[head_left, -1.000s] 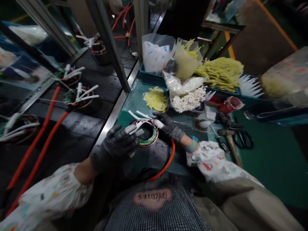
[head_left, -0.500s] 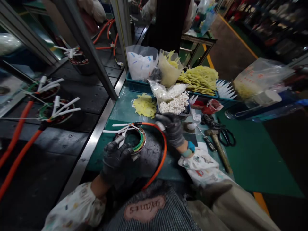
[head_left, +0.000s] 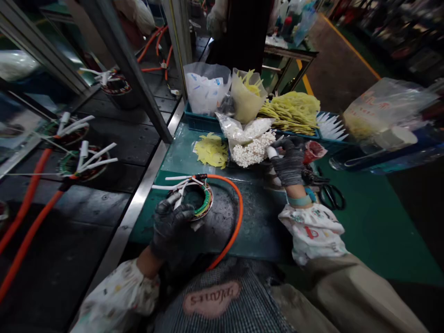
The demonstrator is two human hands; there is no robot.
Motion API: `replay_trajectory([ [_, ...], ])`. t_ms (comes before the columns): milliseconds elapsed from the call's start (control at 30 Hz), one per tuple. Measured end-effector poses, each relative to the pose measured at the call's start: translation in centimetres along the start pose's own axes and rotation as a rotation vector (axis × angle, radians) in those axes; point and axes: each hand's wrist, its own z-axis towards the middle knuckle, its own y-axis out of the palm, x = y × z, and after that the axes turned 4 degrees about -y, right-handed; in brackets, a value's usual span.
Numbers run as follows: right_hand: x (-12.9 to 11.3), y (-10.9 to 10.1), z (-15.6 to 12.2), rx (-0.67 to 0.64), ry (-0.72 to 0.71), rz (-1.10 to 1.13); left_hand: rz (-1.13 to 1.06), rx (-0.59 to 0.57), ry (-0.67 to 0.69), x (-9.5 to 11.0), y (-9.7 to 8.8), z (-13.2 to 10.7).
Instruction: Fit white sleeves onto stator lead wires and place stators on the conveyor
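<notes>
Orange cable (head_left: 240, 208) leaves wound ring (head_left: 209, 203) open to a tug

Your hands are well apart over the bench (head_left: 265, 222), where the ring lies just beyond your left side. Your gloved left hand (head_left: 172, 225) is at its near left edge, fingers about a white sleeve (head_left: 180, 198); whether they pinch it or merely rest there, this angle does not tell. Your right hand (head_left: 290, 159) is palm down between the heap of small white pieces (head_left: 255, 150) and the red cup (head_left: 314, 152), and what its fingers close on, if anything, cannot be told.

The cable looks the likeliest troublemaker: it leaves the ring's far side, curves round to the right and drops from sight at your checked apron (head_left: 215, 277). Lean back, and the apron could drag it and swing the ring, with only your left hand near enough to steady it. Two white tubes (head_left: 162, 187) jut toward the metal rail (head_left: 138, 203); should the ring turn, their ends could hit it and bend. A hurried return of the right hand could scatter the heap, perhaps into the ring's open centre, while your loose cuff (head_left: 312, 226) could catch the scissors (head_left: 331, 197) if your elbow swings outward.
</notes>
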Motion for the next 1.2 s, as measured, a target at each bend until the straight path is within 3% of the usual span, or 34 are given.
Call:
replay_trajectory([
  [167, -0.4, -1.7, 0.2, 0.115, -0.093, 0.125, 0.039, 0.009, 0.060, -0.1, -0.1, 0.2],
  [267, -1.5, -2.4, 0.2, 0.178, -0.090, 0.193, 0.063, -0.023, -0.002, 0.0, -0.1, 0.1],
  [400, -5.0, -2.0, -1.3, 0.004, -0.012, 0.300, 0.044, 0.008, 0.028, 0.3, -0.3, 0.2],
  [567, -9.8, -0.8, -4.6, -0.270, 0.039, 0.424, 0.115, -0.062, 0.064, 0.7, -0.5, 0.5],
  [700, -11.8, -2.6, -7.3, -0.385, 0.032, 0.443, 0.145, -0.044, 0.098, 0.5, -0.3, 0.2],
  [767, -12.5, -4.2, -8.9, -0.370, 0.009, 0.417, 0.159, -0.045, 0.103, 0.7, -0.3, 0.1],
  [933, -14.3, -7.1, -11.9, -0.159, -0.131, 0.461, 0.197, -0.025, 0.041, 1.7, -0.5, 0.7],
  [1067, -15.6, -7.9, -11.9, -0.191, -0.184, 0.518, 0.134, 0.026, 0.032, 1.7, -0.2, 0.7],
  [1200, -16.8, -8.5, -11.0, -0.212, -0.195, 0.556, 0.095, -0.103, -0.024, 0.8, 0.2, -0.1],
])
